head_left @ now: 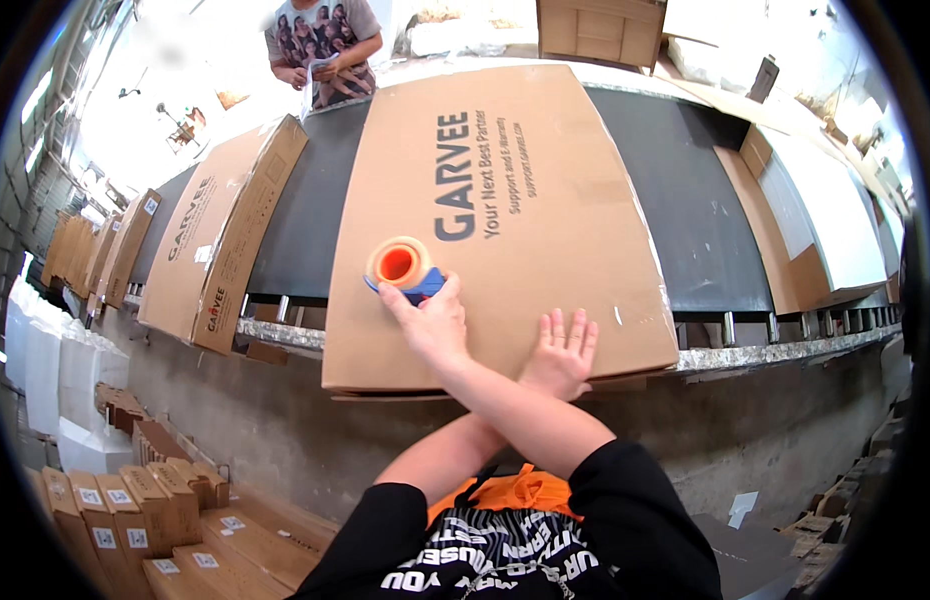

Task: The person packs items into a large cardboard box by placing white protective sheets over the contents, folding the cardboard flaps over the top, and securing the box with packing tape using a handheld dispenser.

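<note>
- Head view, one large flat brown carton (pixel 545 240) with dark print: lies broad face up across the dark belt conveyor (pixel 675 200), directly before you, its near edge overhanging the rail.
- Right hand (pixel 432 320): your fingers are wrapped around a blue tape dispenser (pixel 422 290), loaded with a pale tape roll (pixel 397 264) on an orange core, over the carton's near left part; contact between dispenser and carton cannot be told.
- Left hand (pixel 560 358): grasps nothing; your fingers are extended, palm down on the carton near its front edge, that forearm crossing beneath the other.
- Neighbours: a printed carton (pixel 200 240) to your left; an open carton with white panels (pixel 835 225) to your right.
- Step in hand, as judged: taping the carton, your left hand apparently steadying it.
- Next move, as judged: calls for uncrossing your arms, keeping the carton steady, and laying tape squarely along an edge.
</note>
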Tool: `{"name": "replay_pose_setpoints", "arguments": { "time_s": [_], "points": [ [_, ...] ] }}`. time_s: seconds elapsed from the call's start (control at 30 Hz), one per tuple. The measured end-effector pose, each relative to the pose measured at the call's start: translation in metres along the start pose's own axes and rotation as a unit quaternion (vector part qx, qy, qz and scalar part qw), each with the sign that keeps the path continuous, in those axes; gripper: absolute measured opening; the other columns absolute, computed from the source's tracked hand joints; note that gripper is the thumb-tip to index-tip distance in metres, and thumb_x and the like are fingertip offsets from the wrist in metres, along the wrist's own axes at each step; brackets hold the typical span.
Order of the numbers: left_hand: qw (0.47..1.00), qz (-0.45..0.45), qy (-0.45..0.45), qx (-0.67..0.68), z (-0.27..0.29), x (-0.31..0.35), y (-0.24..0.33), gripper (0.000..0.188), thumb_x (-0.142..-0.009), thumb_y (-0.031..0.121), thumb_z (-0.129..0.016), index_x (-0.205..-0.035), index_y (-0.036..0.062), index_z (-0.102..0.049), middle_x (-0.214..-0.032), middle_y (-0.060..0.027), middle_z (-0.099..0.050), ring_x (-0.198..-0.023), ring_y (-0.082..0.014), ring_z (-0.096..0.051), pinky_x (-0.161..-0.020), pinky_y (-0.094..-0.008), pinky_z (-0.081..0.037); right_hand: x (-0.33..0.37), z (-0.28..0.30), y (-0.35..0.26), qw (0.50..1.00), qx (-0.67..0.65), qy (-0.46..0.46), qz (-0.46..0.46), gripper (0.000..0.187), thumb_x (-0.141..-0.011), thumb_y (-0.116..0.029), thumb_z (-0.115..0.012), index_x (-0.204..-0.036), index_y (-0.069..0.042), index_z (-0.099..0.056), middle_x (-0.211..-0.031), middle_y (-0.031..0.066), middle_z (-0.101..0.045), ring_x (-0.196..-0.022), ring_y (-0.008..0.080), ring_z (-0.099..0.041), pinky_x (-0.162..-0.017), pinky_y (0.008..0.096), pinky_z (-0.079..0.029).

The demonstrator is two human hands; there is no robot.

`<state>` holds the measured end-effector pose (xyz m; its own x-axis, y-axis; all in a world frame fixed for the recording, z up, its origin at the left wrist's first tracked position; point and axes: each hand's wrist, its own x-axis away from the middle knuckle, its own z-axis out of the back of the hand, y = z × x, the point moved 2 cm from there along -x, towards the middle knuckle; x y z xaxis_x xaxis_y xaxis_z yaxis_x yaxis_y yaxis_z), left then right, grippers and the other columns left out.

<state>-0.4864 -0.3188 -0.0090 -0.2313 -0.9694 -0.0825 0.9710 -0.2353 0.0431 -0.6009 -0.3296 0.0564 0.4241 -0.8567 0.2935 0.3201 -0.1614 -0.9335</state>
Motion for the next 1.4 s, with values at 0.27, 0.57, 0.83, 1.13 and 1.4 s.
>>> {"name": "replay_pose_setpoints", "arguments": {
  "time_s": [0.27,0.57,0.83,1.13,1.4],
  "points": [
    [0.998,0.006,0.064,0.005,-0.019,0.002,0.014,0.102,-0.066,0.05,-0.083,-0.144,-0.004,-0.043,-0.147,-0.0314,-0.042,-0.129,-0.0593,-0.043,-0.107,-0.0661,-0.035,-0.081,-0.065,-0.031,0.96,0.124,0.218,-0.127,0.12,-0.068,-0.031,-0.082,-0.156,-0.013,-0.002,-0.133,0.0258,-0.033,-0.122,0.0369,-0.038,-0.104,0.0444,-0.04],
    [0.981,0.036,0.021,0.191,-0.017,0.008,-0.022,0.092,-0.074,0.048,-0.078,-0.146,0.0034,-0.043,-0.146,-0.0294,-0.043,-0.133,-0.0602,-0.037,-0.11,-0.0673,-0.03,-0.03,0.113,0.025,0.893,-0.447,-0.032,-0.049,0.059,-0.074,-0.006,-0.065,-0.131,0.001,-0.053,-0.124,0.0181,-0.062,-0.111,0.03,-0.064,-0.099,0.0431,-0.051],
    [1.0,-0.019,0.001,0.007,-0.006,-0.017,0.007,0.104,-0.069,0.05,-0.082,-0.141,-0.0116,-0.04,-0.147,-0.0334,-0.04,-0.128,-0.0625,-0.041,-0.108,-0.0683,-0.031,0.159,0.312,0.028,0.945,-0.27,0.167,0.078,0.075,-0.069,-0.006,-0.058,-0.143,-0.004,-0.043,-0.132,0.0152,-0.056,-0.108,0.0258,-0.063,-0.092,0.0337,-0.054],
    [0.992,0.065,0.07,0.086,-0.004,-0.018,0.015,0.129,-0.054,0.05,-0.091,-0.151,-0.0048,-0.025,-0.154,-0.0298,-0.031,-0.131,-0.0517,-0.045,-0.111,-0.0536,-0.039,0.03,0.286,-0.019,0.835,0.539,0.046,-0.098,0.04,-0.07,-0.031,-0.064,-0.098,-0.003,-0.073,-0.09,0.0204,-0.072,-0.089,0.0361,-0.071,-0.079,0.0413,-0.057],
    [0.996,-0.026,-0.027,-0.08,0.018,-0.014,0.015,0.119,-0.062,0.052,-0.087,-0.158,0.0265,-0.02,-0.162,-0.0152,-0.023,-0.125,-0.0563,-0.049,-0.105,-0.0557,-0.045,0.146,0.272,0.155,0.77,0.536,-0.233,-0.256,0.047,-0.058,-0.031,-0.073,-0.096,-0.005,-0.077,-0.102,0.0207,-0.073,-0.1,0.0332,-0.071,-0.09,0.0397,-0.055]
  ]
}}
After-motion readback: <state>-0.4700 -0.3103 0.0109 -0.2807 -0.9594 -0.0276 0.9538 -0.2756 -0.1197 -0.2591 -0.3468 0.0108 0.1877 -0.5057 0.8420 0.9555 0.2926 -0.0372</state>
